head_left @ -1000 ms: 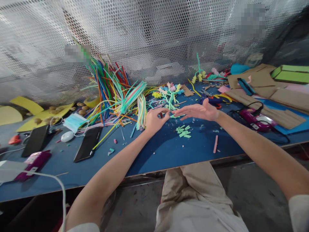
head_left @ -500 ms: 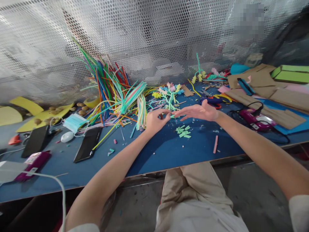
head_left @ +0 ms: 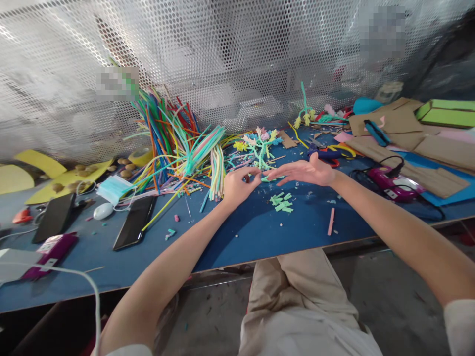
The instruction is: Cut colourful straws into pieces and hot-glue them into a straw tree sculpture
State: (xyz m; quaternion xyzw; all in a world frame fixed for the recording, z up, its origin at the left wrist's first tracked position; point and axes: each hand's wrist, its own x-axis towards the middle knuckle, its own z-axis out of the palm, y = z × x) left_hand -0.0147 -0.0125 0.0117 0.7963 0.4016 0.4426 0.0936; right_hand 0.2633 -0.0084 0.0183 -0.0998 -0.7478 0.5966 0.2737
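Observation:
My left hand (head_left: 239, 185) is pinched, thumb against forefinger; whatever sits at the fingertips is too small to name. Fingers stretched and thumb raised, my right hand (head_left: 309, 173) reaches in from the right with its fingertips almost at the left hand's pinch. Short light-green pieces (head_left: 282, 202) lie in a loose pile below the hands, and some more show beneath the right fingertips. Just behind stands a small branched pipe-cleaner tree (head_left: 263, 148) with yellow, pink and blue tufts. A bundle of pastel pipe cleaners (head_left: 217, 173) lies beside my left hand.
A big heap of coloured pipe cleaners (head_left: 166, 128) leans on the perforated metal screen (head_left: 245, 49). Blue-handled pliers (head_left: 324, 153), brown cardboard (head_left: 393, 118) and a magenta device (head_left: 395, 185) lie right. On the left are a phone (head_left: 133, 225), a face mask (head_left: 115, 188) and a white mouse (head_left: 103, 211).
Both hands keep nearly the same place and pose. The things on the table show no clear movement.

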